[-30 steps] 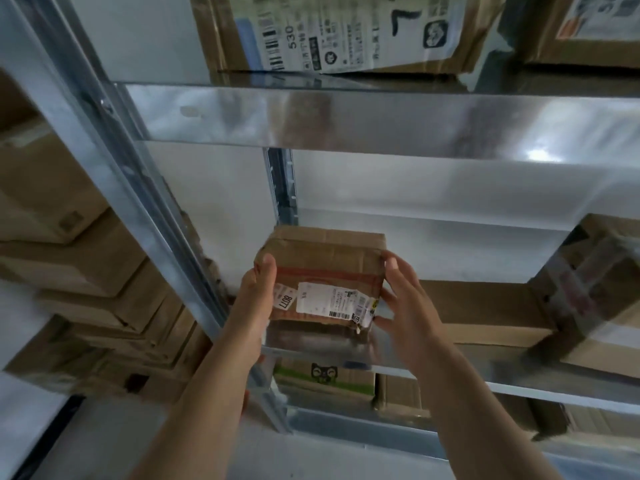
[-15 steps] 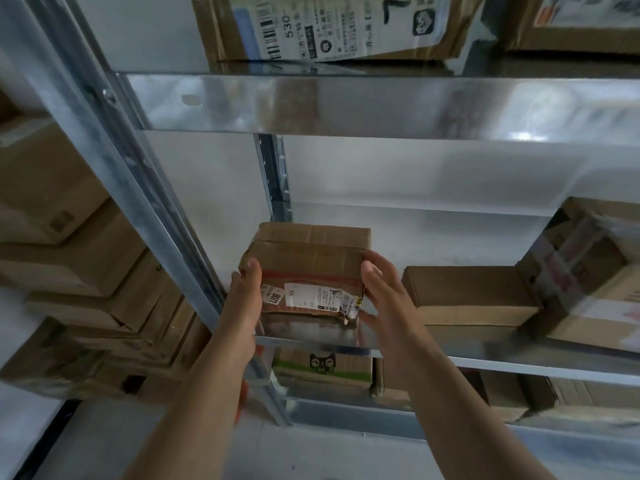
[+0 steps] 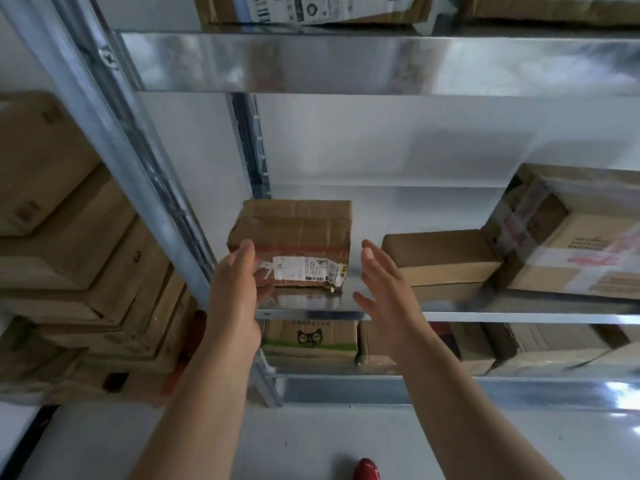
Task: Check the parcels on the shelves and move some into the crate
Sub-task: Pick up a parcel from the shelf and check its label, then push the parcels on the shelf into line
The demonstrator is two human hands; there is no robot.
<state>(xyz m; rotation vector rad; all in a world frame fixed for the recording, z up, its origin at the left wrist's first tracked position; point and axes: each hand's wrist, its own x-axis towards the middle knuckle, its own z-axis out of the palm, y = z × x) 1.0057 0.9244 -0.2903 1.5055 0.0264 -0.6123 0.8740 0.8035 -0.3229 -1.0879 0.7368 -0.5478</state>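
Note:
A small brown parcel (image 3: 294,237) with a red tape band and a white label stands on the middle metal shelf (image 3: 485,317), near its left post. My left hand (image 3: 239,289) is in front of the parcel's left lower corner, fingers straight; whether it touches is unclear. To the parcel's right my right hand (image 3: 384,282) hovers with fingers spread, a clear gap between them. No crate is in view.
A flat brown box (image 3: 440,258) and a taped larger box (image 3: 571,237) sit further right on the same shelf. Below is a box with a cat logo (image 3: 310,337). Labelled parcels (image 3: 311,8) fill the upper shelf. Stacked cartons (image 3: 69,237) stand left of the post (image 3: 114,150).
Both hands held the parcel's sides before; now the right hand has drawn off to the right and the left has slid back toward me. The parcel rests on the shelf.

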